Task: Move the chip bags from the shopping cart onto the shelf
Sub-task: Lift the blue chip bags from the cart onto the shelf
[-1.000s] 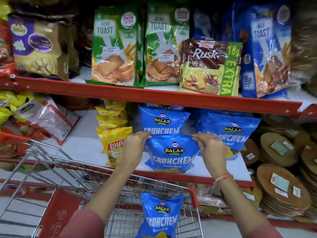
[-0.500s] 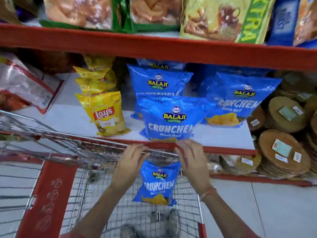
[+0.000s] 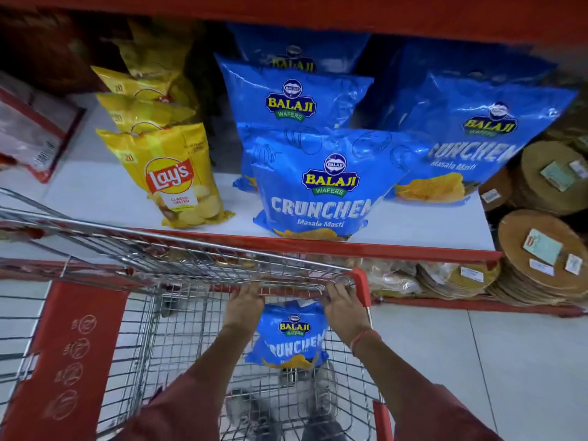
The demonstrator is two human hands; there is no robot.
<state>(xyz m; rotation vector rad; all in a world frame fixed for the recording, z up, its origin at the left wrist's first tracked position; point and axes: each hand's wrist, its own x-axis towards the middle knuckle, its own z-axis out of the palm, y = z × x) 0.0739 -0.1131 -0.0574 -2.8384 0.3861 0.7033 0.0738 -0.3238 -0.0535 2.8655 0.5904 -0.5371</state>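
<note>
A blue Balaji Crunchem chip bag (image 3: 291, 337) stands upright inside the wire shopping cart (image 3: 203, 272), near its far right corner. My left hand (image 3: 245, 308) grips the bag's top left corner and my right hand (image 3: 343, 310) grips its top right corner, both just under the cart's rim. On the white shelf (image 3: 95, 198) above, another blue Crunchem bag (image 3: 321, 186) stands at the front edge, with more blue bags (image 3: 296, 97) behind it and one (image 3: 471, 138) to its right.
Yellow Lay's bags (image 3: 171, 173) stand in a row on the shelf's left. Stacks of round brown packs (image 3: 541, 249) fill the right side. The shelf's red front edge (image 3: 397, 249) runs just beyond the cart rim. A red cart panel (image 3: 70, 351) is at left.
My hands let go of the blue bag left on the shelf's front edge, dropped into the cart and closed on the bag there. The view tilted downward.
</note>
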